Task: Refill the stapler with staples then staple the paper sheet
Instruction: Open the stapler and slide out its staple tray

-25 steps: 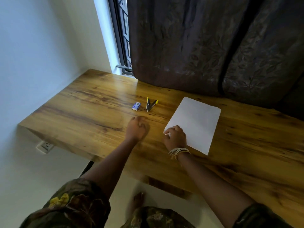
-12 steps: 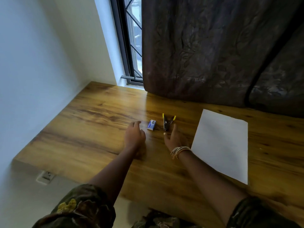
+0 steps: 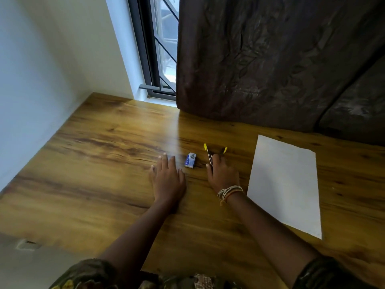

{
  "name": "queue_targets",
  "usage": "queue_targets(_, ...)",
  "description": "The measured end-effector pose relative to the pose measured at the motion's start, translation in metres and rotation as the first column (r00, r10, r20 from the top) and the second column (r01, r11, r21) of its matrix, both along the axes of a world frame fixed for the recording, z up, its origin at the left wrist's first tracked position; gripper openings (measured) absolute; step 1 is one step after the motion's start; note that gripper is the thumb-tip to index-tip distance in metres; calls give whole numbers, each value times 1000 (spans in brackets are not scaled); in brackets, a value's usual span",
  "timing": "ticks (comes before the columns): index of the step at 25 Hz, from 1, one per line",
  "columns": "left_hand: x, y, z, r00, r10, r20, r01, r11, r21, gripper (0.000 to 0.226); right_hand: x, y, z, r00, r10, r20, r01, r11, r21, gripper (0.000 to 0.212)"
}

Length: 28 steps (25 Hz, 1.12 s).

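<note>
A small stapler with yellow tips lies splayed open on the wooden table. My right hand covers its near end, thumb and fingers closing around it. To the stapler's left lies a small blue staple box. My left hand rests flat on the table just left of the box, fingers straight, not touching it. A white paper sheet lies to the right of my right hand.
A dark brown curtain hangs down to the table's far edge. A window with a metal grille stands at the back left, and a white wall borders the table on the left.
My right hand left the paper's corner and moved left onto the stapler. My left hand slid forward toward the staple box. The camera view shifted closer.
</note>
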<state>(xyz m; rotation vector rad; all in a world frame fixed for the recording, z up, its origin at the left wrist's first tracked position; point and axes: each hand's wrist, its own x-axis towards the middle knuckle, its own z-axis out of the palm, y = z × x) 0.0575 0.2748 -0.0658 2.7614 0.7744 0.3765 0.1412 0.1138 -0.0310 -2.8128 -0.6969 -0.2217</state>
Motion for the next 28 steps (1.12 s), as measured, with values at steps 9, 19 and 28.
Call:
queue_targets(9, -11, -25, 20, 908, 64, 415, 142, 883, -448, 21, -43, -36, 1, 996, 27, -91, 5, 945, 327, 16)
queue_targets(19, -6, -114, 36, 973, 202, 108, 145, -181, -973, 13, -103, -90, 6, 995, 50, -85, -33, 980, 199, 27)
queue_targets(28, -19, -122, 40, 963, 256, 88, 179, -358, -916, 39, -114, -144, 35, 998, 34, -46, -33, 999, 11, 26)
